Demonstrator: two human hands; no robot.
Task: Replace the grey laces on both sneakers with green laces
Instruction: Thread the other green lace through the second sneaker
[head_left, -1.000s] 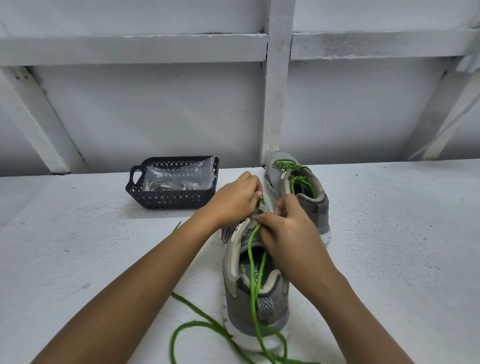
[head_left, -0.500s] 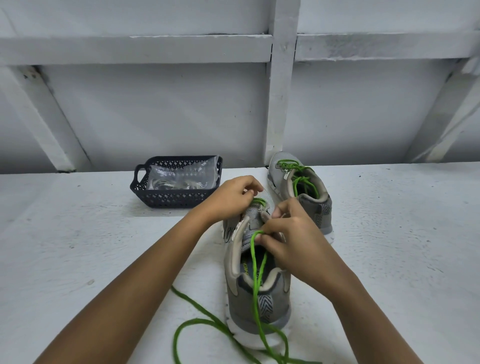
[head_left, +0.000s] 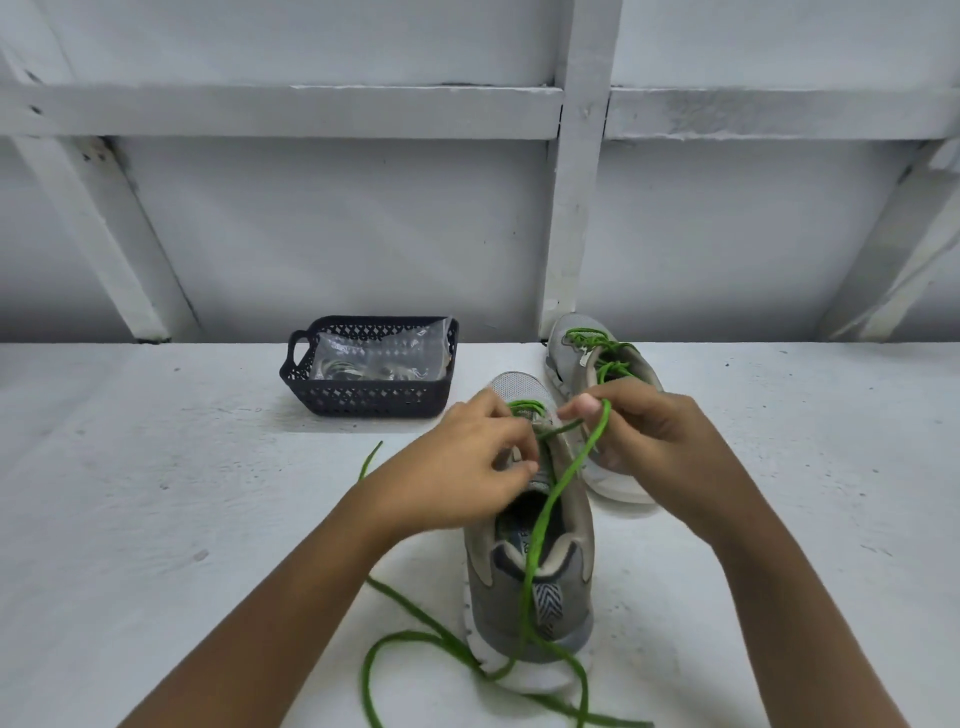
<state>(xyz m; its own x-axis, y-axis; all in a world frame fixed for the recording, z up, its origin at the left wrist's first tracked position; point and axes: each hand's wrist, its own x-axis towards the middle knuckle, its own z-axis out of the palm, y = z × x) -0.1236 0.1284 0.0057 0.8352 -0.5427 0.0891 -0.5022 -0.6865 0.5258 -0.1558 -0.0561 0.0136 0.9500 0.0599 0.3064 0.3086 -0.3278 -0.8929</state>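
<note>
A grey sneaker (head_left: 530, 592) stands heel toward me on the white table, partly threaded with a green lace (head_left: 540, 525). My left hand (head_left: 462, 462) rests on the sneaker's left eyelet flap, fingers curled and pinching it. My right hand (head_left: 654, 441) pinches the green lace between thumb and fingers and holds it up to the right of the tongue; the strand runs from there over the heel to loops on the table. A second grey sneaker (head_left: 597, 364) with a green lace stands behind, partly hidden by my right hand.
A black perforated basket (head_left: 363, 400) holding a clear plastic bag sits at the back, left of the sneakers. Loose green lace lies looped on the table near the front edge. A white wall with beams rises just behind the table.
My right hand has moved up and to the right, drawing the green lace out of the near sneaker. My left hand has shifted slightly lower on the eyelet flap.
</note>
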